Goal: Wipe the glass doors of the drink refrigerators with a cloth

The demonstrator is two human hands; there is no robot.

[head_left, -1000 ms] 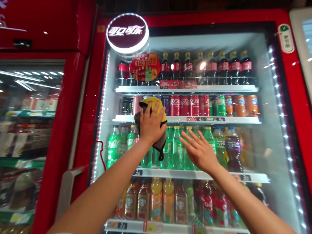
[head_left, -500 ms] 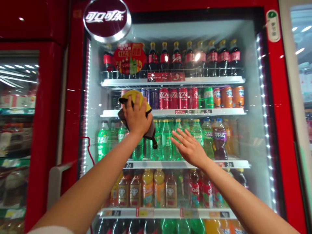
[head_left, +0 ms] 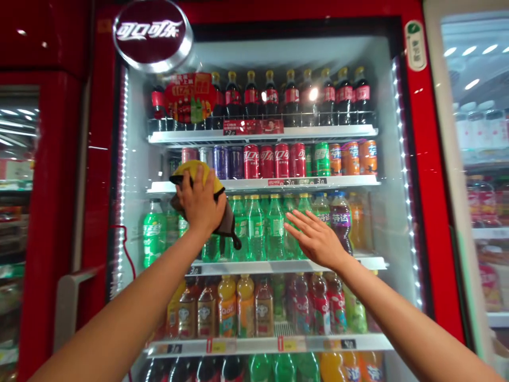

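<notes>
My left hand (head_left: 201,201) is spread over a yellow and grey cloth (head_left: 227,218) with black edging and a small black loop. It holds the cloth against the glass door (head_left: 274,49) of a red drinks fridge, level with the can shelf and the green bottles below. To the right, my right hand (head_left: 316,239) is open and bare, fingers extended, in front of the green bottles (head_left: 255,228). Whether its palm touches the glass I cannot tell.
Behind the glass, shelves hold cola bottles (head_left: 270,98), cans (head_left: 282,161) and juice bottles (head_left: 227,307). A round sign (head_left: 153,34) sits at the upper left. A grey door handle (head_left: 67,313) sticks out at lower left. Another fridge (head_left: 469,159) stands on the right.
The view has turned slightly right. Against the shelves, my left hand and the cloth have slid a little down and left, while my right hand has shifted right.
</notes>
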